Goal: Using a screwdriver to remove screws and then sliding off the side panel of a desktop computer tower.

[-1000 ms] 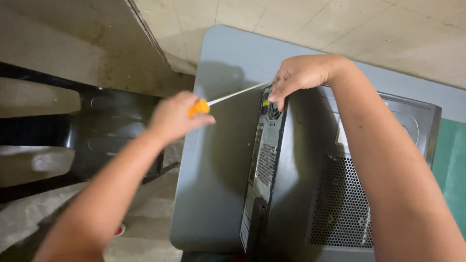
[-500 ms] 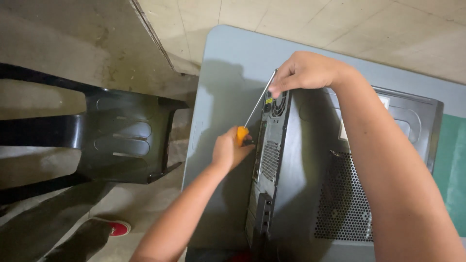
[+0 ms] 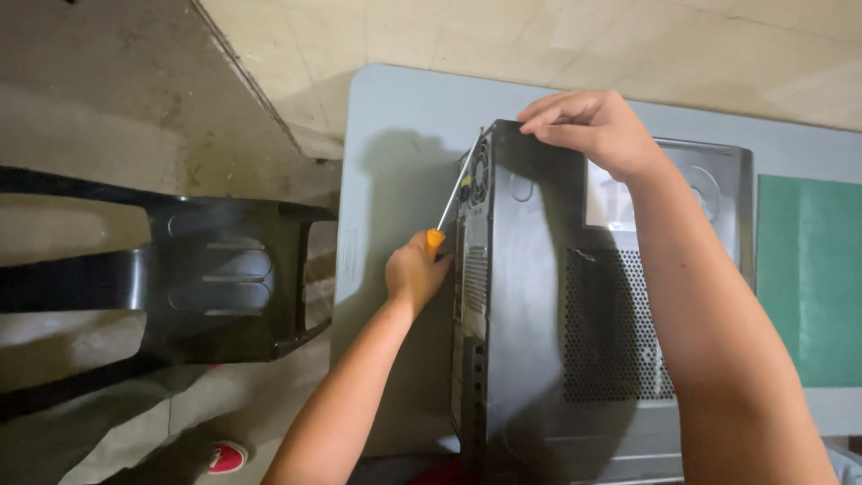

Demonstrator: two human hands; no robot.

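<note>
A black computer case (image 3: 539,296) lies on its side on a grey table (image 3: 395,153), its rear panel facing left. My left hand (image 3: 415,272) grips the orange handle of a screwdriver (image 3: 453,198); the thin shaft slants up to the top of the rear panel near the fan grille. My right hand (image 3: 593,126) rests on the case's top far corner, fingers curled over the edge and pinched together. Whether something small sits between those fingers is hidden.
A black plastic chair (image 3: 206,278) stands left of the table on the concrete floor. A green mat (image 3: 808,278) lies on the table at the right. A red and white shoe tip (image 3: 224,456) shows at the bottom left. Tiled floor lies beyond the table.
My left hand with the screwdriver has swung down and toward the case, from left of it to beside the rear panel; the shaft now points steeply upward. My right hand stays at the top corner.
</note>
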